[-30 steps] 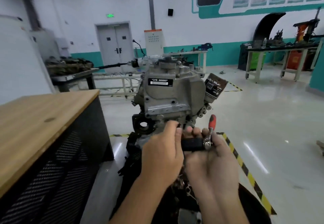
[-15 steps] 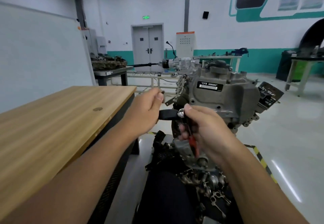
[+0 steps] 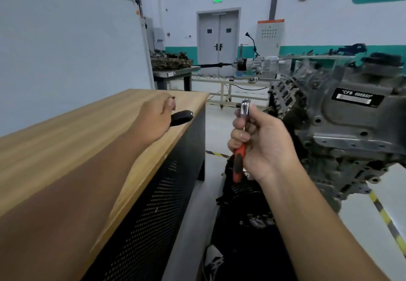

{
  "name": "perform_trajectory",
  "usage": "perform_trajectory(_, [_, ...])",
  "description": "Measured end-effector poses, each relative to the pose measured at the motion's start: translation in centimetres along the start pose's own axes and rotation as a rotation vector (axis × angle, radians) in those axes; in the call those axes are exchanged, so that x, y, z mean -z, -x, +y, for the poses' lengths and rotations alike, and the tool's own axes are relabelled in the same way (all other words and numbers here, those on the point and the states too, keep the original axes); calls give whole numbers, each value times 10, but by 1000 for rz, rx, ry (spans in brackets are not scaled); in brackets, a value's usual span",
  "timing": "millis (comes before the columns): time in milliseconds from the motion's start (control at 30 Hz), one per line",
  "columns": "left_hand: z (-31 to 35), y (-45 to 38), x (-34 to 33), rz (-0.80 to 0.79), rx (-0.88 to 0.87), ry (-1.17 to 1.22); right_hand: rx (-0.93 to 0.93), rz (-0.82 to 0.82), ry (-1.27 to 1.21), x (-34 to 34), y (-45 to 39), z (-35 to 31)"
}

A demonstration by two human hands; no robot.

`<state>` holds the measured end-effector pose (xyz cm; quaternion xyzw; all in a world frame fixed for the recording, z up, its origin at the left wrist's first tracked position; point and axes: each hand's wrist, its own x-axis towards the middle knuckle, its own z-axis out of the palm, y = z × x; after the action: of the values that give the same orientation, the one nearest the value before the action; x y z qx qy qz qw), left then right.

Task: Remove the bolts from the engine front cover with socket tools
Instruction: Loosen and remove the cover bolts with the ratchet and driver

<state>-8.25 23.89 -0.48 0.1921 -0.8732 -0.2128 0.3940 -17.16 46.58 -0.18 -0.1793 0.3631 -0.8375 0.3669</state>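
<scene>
Even, cool indoor light fills the room, with soft shadows. Pale glare streaks the floor (image 3: 393, 184) at right. Wide-angle distortion bends the edges; the near left forearm (image 3: 72, 184) and the engine (image 3: 342, 126) appear motion-blurred.

Bare forearms, bare hands (image 3: 261, 142), sleeveless.

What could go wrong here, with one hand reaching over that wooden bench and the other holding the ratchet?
The left hand holds a black socket and pinches what looks like a small bolt right above the wooden bench edge; set down there, either might roll off to the floor. The right hand holds the ratchet close to the engine and might knock it.
</scene>
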Motion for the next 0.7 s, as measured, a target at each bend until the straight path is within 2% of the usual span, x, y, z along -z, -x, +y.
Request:
perform_trajectory(67, [-56,12,20,64,203,-310,-3,56,115,-13,-18,19])
perform_trajectory(133, [-96,35,29,53,325,-566,-54,112,271,-35,-36,50])
perform_trajectory(233, [-126,57,30,-26,393,-663,-182,78,341,-73,-60,100])
perform_trajectory(300, [-132,54,33,-13,461,-717,-186,85,388,-90,-82,132])
perform_trajectory(400, [-134,50,37,25,566,-654,-62,170,669,-109,-103,171])
perform_trajectory(467, [-136,48,39,36,616,-613,2,161,870,-117,-109,187])
perform_trajectory(567, [-145,44,46,31,639,-552,-25,105,913,-119,-109,205])
perform_trajectory(700, [-154,42,54,23,624,-412,40,107,904,-109,-110,218])
